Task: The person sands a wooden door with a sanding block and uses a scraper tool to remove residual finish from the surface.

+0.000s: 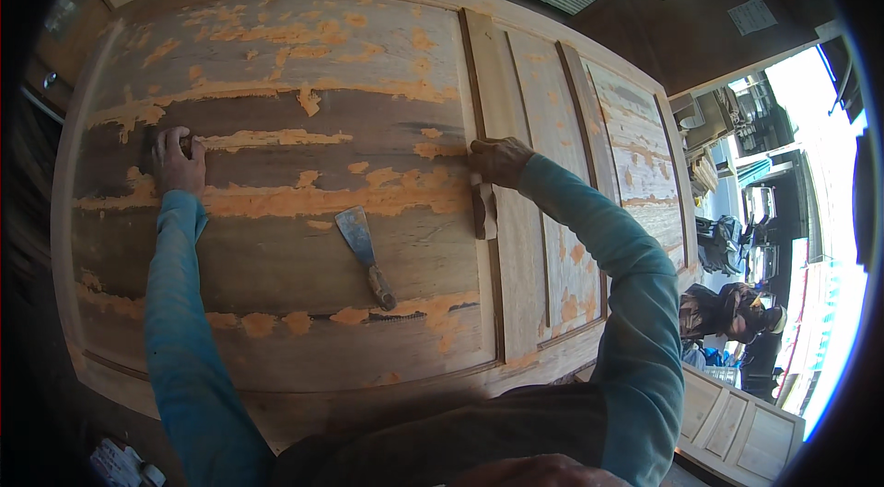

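**Panelled door under filler, two hands on the wood**

One wooden door [304, 100], lying flat, its broad panel streaked with orange filler [304, 202]. One putty knife [364, 252], lying loose on the panel between the two arms, blade up, handle toward the person, touched by neither hand. One small block [484, 211] on the upright moulding, just below the right hand.

Left hand [177, 160]: pressed on the panel near its left edge, fingers curled over something dark; what it is cannot be made out. Right hand [497, 160]: fingers bent, resting on the moulding beside the panel; whether it grips the block cannot be told.

Both sleeves blue. A second door [737, 423] at lower right, cut off by the rim. One other person [727, 317] crouches beyond, partly hidden.
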Demonstrator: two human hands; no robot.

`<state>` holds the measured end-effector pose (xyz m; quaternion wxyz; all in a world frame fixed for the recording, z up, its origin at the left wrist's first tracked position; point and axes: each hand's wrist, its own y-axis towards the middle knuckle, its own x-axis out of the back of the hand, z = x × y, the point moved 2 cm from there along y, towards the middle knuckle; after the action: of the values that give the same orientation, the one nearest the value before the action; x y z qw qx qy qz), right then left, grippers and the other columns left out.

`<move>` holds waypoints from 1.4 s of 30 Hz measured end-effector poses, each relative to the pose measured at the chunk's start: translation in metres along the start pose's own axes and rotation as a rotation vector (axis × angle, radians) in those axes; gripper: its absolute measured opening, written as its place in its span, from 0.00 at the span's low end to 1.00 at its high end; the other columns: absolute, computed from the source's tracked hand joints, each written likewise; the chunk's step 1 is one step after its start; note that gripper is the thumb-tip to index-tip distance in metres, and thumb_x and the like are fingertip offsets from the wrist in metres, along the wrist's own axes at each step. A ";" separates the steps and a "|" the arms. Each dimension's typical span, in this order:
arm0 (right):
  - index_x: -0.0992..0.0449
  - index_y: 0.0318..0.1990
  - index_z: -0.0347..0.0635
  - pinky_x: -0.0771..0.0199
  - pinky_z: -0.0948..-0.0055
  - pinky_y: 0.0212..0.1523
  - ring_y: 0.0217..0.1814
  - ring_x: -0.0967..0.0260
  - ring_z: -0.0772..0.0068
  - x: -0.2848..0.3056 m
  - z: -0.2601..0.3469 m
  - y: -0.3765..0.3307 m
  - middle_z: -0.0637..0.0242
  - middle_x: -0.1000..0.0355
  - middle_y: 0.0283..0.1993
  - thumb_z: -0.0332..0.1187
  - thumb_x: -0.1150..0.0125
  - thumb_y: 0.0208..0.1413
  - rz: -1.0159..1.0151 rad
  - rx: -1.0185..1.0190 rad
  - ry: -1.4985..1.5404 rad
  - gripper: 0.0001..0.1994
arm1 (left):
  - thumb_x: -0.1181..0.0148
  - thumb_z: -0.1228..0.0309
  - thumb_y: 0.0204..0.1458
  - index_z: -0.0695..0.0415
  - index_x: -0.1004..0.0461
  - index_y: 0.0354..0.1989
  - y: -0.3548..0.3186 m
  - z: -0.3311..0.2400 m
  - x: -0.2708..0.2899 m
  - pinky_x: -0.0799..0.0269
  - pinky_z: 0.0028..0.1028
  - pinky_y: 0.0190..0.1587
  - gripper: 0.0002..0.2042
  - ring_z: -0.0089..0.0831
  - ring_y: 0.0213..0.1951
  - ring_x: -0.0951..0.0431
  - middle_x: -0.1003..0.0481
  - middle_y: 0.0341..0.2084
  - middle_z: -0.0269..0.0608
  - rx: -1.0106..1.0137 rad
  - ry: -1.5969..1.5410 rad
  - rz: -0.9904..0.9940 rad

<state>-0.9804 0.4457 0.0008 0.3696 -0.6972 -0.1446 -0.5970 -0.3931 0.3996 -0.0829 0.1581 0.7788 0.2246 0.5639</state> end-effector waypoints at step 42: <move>0.23 0.34 0.39 0.22 0.58 0.37 0.34 0.24 0.55 0.063 0.049 -0.032 0.60 0.26 0.33 0.33 0.34 0.59 -0.285 -0.082 0.242 0.08 | 0.40 0.63 0.59 0.53 0.26 0.48 -0.001 0.001 -0.002 0.31 0.48 0.57 0.12 0.51 0.53 0.29 0.28 0.51 0.45 0.009 0.006 -0.014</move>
<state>-0.9500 0.4863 0.0702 0.2673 -0.6070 -0.1721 -0.7283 -0.3932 0.3991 -0.0852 0.1576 0.7763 0.2331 0.5641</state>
